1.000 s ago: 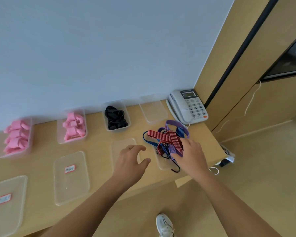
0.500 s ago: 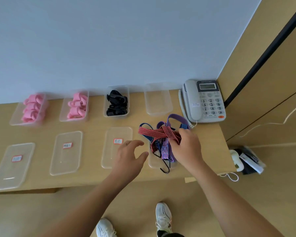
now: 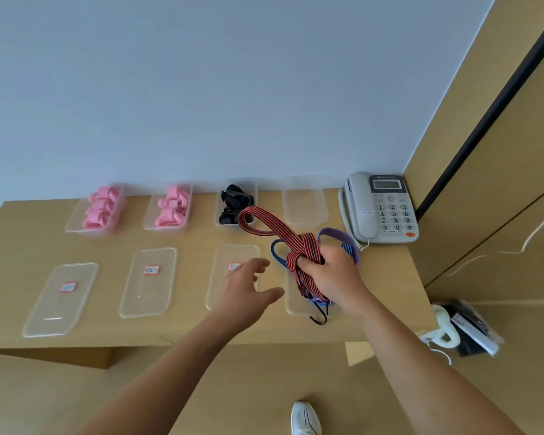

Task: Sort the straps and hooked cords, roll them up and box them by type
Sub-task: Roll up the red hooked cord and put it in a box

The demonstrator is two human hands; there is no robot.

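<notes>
right hand (image 3: 333, 277): fingers curled around the bundle of hooked cords (image 3: 299, 246), held just above the tabletop (image 3: 29, 240), black hook (image 3: 318, 317) hanging over a lid | left hand (image 3: 248, 290): fingers spread, holding nothing, just beside the bundle | back row: pink rolled straps (image 3: 102, 207) in two boxes, black straps (image 3: 234, 202) in a third | empty box (image 3: 305, 204) near the phone (image 3: 379, 207)

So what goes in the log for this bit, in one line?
right hand: grips cord bundle | left hand: open, reaching | far-right box: empty

Four boxes (image 3: 304, 205), four lids (image 3: 148, 282), one telephone (image 3: 379, 207), two hands (image 3: 333, 277).
</notes>
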